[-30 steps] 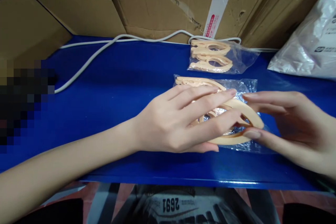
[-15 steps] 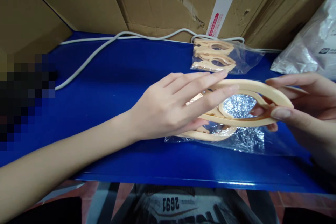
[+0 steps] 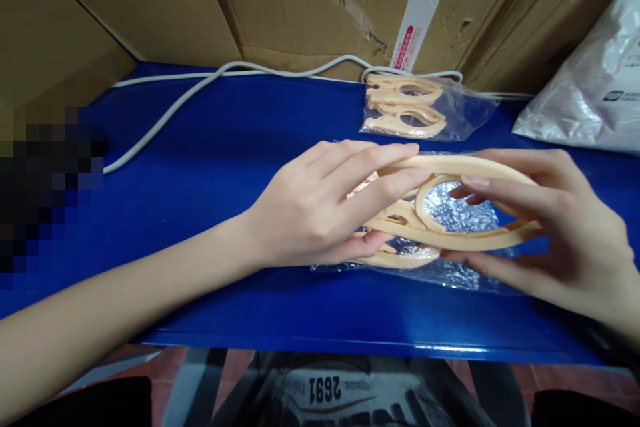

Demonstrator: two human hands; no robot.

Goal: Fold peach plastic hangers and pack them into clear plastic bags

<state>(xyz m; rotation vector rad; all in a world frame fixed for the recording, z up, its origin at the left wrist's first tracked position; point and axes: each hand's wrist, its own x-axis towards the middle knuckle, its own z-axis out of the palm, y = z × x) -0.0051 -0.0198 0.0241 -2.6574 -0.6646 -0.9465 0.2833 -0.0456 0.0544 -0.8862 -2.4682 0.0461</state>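
Note:
A beige curved plastic piece [image 3: 470, 240], shaped like a folding hanger with an oval opening, is held between both hands over the blue table. My left hand [image 3: 320, 207] grips its left end, fingers lying over the top and thumb below. My right hand [image 3: 565, 220] is wrapped round its right end, fingers on the upper strip and thumb at the lower one. Beneath it lies a clear plastic bag [image 3: 480, 273] with another beige piece [image 3: 410, 260] partly hidden by the held one.
Behind the hands, a clear bag of similar beige pieces [image 3: 410, 107] lies on the blue table [image 3: 240, 160]. A white cable [image 3: 175, 107] runs along the back, by cardboard boxes [image 3: 310, 7]. A white plastic package [image 3: 590, 87] stands at the right.
My right hand has shifted left and closed further over the right part of the beige piece, its thumb now below the lower strip. My left hand has barely moved.

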